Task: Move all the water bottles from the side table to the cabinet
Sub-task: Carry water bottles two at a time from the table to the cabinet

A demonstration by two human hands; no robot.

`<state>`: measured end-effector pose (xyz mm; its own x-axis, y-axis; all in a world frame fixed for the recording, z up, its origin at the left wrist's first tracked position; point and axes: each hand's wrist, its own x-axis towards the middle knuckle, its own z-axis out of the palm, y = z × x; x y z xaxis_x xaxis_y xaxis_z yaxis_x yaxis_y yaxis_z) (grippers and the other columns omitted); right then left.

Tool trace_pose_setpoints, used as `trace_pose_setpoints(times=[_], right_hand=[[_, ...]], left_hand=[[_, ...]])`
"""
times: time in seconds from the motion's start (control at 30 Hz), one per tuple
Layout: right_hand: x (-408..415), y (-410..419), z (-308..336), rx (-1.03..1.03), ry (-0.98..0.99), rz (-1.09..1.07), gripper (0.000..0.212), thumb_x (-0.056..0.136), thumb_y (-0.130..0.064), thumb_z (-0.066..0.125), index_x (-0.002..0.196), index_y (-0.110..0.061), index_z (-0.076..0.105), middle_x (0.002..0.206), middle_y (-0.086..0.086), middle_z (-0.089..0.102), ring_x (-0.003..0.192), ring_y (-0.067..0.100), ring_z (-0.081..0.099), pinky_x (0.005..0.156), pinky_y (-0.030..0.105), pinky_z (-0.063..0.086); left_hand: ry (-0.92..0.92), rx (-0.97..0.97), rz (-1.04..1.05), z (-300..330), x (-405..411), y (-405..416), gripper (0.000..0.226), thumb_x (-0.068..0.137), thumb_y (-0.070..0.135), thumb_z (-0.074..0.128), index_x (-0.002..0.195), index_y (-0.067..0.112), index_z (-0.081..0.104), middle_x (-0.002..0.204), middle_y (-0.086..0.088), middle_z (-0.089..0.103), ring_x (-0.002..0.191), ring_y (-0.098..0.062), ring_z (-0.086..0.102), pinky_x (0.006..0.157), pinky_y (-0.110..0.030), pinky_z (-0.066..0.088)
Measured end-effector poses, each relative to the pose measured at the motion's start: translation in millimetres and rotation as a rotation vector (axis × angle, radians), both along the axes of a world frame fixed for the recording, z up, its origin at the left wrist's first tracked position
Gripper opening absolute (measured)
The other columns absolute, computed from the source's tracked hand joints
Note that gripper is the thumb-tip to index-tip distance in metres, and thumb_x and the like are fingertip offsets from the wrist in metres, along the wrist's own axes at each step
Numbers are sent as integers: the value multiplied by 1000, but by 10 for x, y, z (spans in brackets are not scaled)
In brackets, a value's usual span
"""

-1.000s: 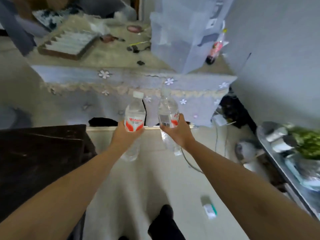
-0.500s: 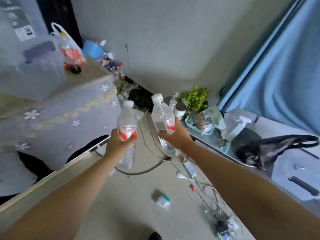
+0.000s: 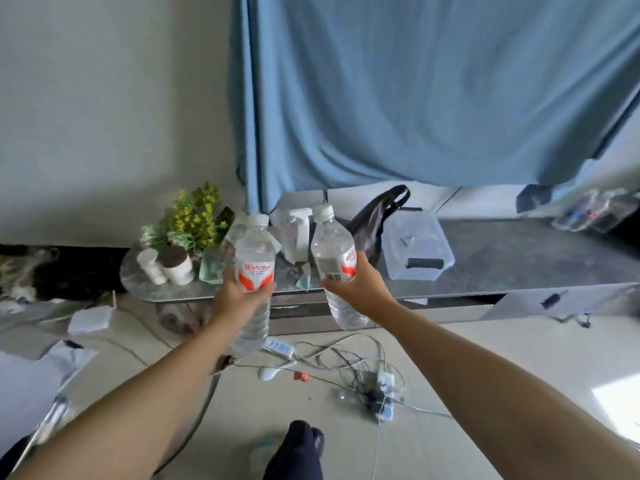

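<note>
Blue curtain behind grey cabinet, pale wall, tiled floor.

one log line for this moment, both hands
phase: carrying | left hand: grips left bottle | right hand: grips right bottle | ahead: cabinet

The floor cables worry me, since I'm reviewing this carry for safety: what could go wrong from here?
The cables and power strip lie on the floor between the person and the cabinet, so a foot might catch. With the left hand and right hand each gripping a bottle, neither could break a stumble.
</note>
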<state>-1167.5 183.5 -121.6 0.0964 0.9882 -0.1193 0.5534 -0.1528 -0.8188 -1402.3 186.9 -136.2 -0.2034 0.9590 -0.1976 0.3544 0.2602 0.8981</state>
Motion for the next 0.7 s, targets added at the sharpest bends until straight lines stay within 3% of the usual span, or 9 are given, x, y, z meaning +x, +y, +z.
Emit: trace_pose_setpoints(times=[0.13, 0.3, 0.4, 0.5, 0.6, 0.7], right_hand=[[493, 234, -14, 16, 9, -95, 72, 68, -49, 79, 127, -27, 42, 115, -4, 62, 102, 18, 62, 89, 37, 51], [1097, 624, 46, 34, 26, -311, 67, 63, -53, 75, 116, -32, 41, 100, -10, 63, 89, 13, 62, 76, 32, 49], [1414, 614, -6, 59, 61, -441, 64, 64, -53, 76, 113, -36, 38, 90, -23, 56, 85, 7, 60, 74, 29, 47], [1689, 494, -35, 57, 49, -550, 72, 67, -53, 77, 123, -27, 41, 102, -14, 58, 92, 14, 60, 77, 31, 48], [1936, 326, -63, 76, 82, -645, 66, 68, -51, 79, 118, -29, 40, 102, -13, 57, 92, 12, 59, 77, 30, 48], [2104, 136, -95, 103, 137, -727, 61, 73, -41, 80, 118, -28, 40, 105, -9, 58, 100, 17, 61, 87, 36, 53]], left_hand=[[0, 35, -170, -17, 584, 522, 57, 70, 36, 80, 115, 16, 51, 102, -2, 64, 93, -24, 61, 80, -32, 46], [25, 84, -348, 121, 1467, 1198, 56, 69, 44, 78, 109, 19, 48, 89, 7, 60, 79, -16, 57, 60, -21, 40], [23, 57, -451, 130, 1963, 1375, 61, 70, 44, 78, 116, 16, 49, 105, -3, 64, 92, -22, 61, 74, -29, 46], [57, 56, -557, 134, 2366, 1429, 60, 70, 44, 78, 114, 19, 46, 111, -3, 62, 103, -26, 61, 79, -32, 47], [86, 85, -677, 121, 2723, 1429, 60, 70, 44, 77, 115, 18, 47, 110, 0, 61, 107, -25, 59, 90, -40, 50], [61, 91, -772, 103, 3025, 1360, 63, 69, 46, 77, 116, 16, 49, 107, 2, 63, 98, -22, 62, 83, -33, 49]])
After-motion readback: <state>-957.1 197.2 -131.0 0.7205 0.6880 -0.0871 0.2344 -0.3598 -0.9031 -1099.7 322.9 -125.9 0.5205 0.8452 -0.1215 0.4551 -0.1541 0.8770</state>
